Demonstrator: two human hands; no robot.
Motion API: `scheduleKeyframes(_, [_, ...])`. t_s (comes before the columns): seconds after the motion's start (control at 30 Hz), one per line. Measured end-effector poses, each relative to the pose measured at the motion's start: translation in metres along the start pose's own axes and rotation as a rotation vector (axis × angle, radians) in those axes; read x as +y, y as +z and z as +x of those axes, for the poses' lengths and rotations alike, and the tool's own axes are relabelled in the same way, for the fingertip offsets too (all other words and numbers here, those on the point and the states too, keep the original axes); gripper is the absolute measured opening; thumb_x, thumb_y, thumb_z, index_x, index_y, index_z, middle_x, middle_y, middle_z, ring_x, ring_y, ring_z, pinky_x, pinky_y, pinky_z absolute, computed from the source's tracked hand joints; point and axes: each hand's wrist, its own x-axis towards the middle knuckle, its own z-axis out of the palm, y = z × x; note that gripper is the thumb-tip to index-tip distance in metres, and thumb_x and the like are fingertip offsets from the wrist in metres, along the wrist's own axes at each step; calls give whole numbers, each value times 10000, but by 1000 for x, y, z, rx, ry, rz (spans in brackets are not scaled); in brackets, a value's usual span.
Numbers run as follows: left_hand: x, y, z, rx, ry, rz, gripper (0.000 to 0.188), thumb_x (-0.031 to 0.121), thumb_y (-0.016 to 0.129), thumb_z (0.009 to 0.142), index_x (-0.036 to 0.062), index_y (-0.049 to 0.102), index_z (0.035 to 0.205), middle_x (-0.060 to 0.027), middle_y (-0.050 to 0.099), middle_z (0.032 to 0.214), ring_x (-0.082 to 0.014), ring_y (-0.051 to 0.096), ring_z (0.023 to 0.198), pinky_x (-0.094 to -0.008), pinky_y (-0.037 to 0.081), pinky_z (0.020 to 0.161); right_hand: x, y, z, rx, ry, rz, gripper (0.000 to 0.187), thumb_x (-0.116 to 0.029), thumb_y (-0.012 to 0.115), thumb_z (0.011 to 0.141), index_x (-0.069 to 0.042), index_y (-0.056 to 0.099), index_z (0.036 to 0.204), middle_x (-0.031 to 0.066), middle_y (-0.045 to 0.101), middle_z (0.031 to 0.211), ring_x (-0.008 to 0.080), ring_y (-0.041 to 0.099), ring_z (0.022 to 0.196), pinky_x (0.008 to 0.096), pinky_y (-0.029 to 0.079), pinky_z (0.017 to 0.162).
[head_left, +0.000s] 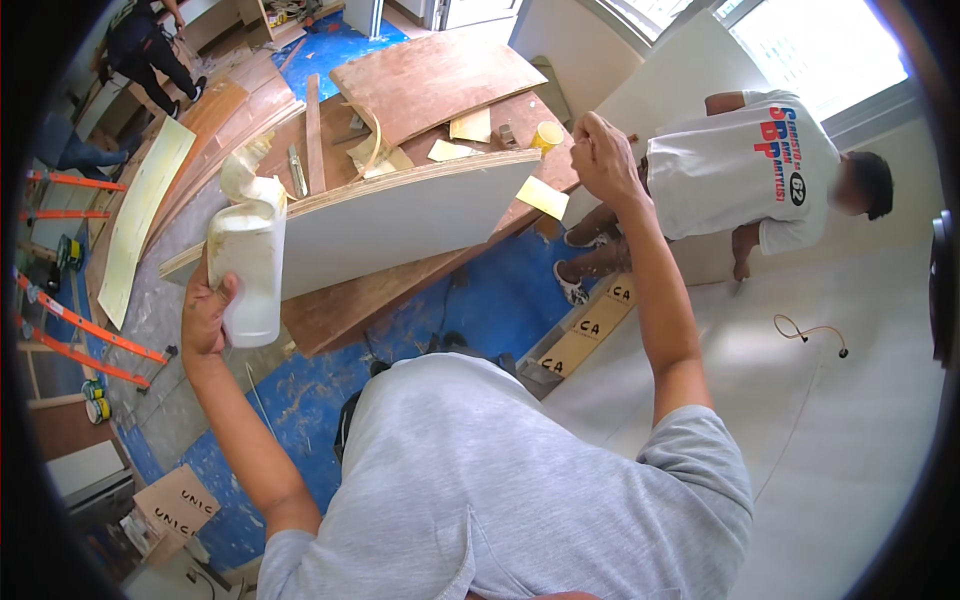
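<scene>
My left hand (208, 310) is closed around a white plastic bottle (250, 265) that looks like a glue bottle, with brownish smears at its narrowed top. The bottle is held upright beside the left end of a white-faced plywood panel (400, 230), which stands on its long edge. My right hand (605, 160) is raised past the panel's right end, fingers curled closed. Whether anything small is inside them is hidden. Just left of it, a yellow cup-like container (547, 136) sits behind the panel's edge.
Behind the panel, a brown board (435, 85) and a utility knife (297, 170) lie on the worktable. An orange ladder (90, 325) stands at left. A co-worker in a white shirt (740, 165) bends at right; another person (150, 55) stands far left. Blue sheeting (310, 400) covers the floor.
</scene>
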Motion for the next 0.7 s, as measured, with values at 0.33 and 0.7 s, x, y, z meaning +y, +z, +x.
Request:
scheduleKeyframes(0.33, [-7, -13, 4, -51, -55, -51, 682, 268, 797, 933, 41, 510, 1508, -62, 663, 1357, -162, 640, 1183, -319, 508, 1013, -14, -6, 17, -298, -328, -23, 144, -96, 650, 969, -13, 685, 1081, 149, 722, 967, 344, 696, 844, 443, 552, 752])
scheduleKeyframes(0.7, [-3, -8, 2, -60, -29, -32, 736, 277, 798, 933, 41, 464, 1545, -78, 647, 1381, -177, 629, 1215, -329, 511, 1022, -38, -13, 42, -567, -307, -258, 105, -91, 619, 951, -4, 677, 957, 152, 697, 917, 364, 676, 852, 473, 532, 765])
